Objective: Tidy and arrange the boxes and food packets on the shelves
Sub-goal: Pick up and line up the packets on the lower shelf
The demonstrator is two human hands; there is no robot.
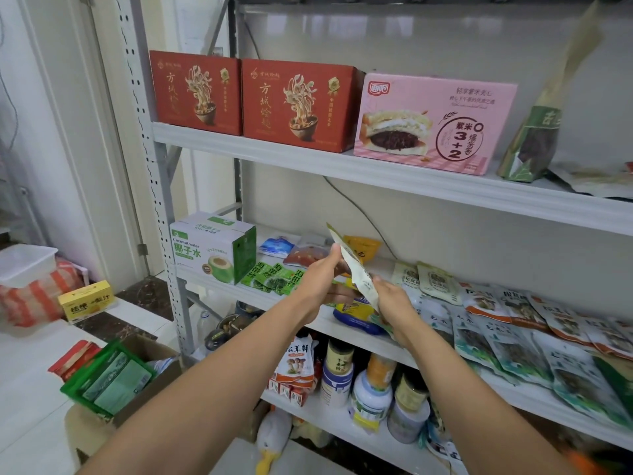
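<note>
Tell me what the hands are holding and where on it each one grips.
Both hands hold one pale food packet, tilted. The left hand grips its upper half from the left side; the right hand grips its lower end.

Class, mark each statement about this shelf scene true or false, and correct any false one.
1. Two red boxes stand side by side on the upper shelf. True.
2. The pink box stands left of the red boxes. False: it stands to their right.
3. The left hand and right hand both hold the pale packet. True.
4. The coconut water box sits on the upper shelf. False: it sits on the middle shelf, at its left end.
</note>
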